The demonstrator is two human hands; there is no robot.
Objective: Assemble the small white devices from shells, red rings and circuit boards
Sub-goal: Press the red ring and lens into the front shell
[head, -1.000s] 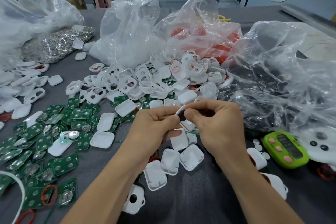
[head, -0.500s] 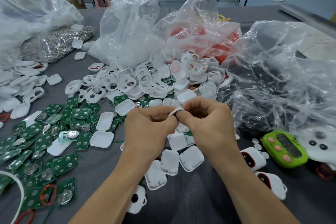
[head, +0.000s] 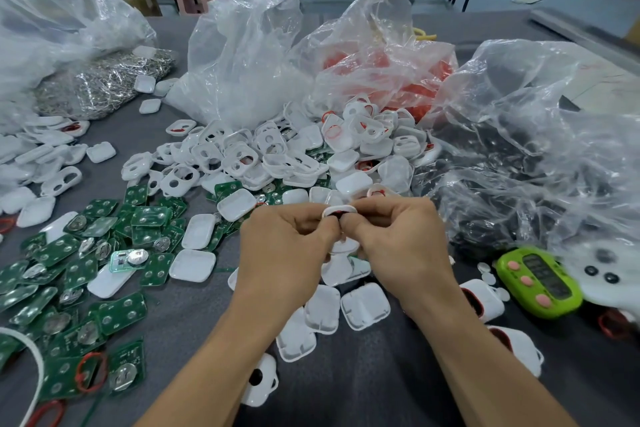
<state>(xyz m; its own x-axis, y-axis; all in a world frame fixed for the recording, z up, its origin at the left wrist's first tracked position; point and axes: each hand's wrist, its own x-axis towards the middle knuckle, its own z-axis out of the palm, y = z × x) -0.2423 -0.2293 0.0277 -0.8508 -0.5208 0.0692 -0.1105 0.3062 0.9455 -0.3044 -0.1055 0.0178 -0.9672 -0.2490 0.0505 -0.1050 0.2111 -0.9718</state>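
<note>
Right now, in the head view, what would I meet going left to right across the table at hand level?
First the circuit boards, left hand, white shell, right hand, then the green gadget.

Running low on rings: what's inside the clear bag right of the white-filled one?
Red pieces show through the clear bag; the crumpled plastic blurs their shapes, and its lower part is hidden behind shells.

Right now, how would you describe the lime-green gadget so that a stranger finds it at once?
Start at the big clear bag of dark parts on the right of the grey table. At its near edge, right of the right hand, lies the lime-green gadget. It alone is bright green, with three pink buttons and a dark screen; the pieces beside it are white.
</note>
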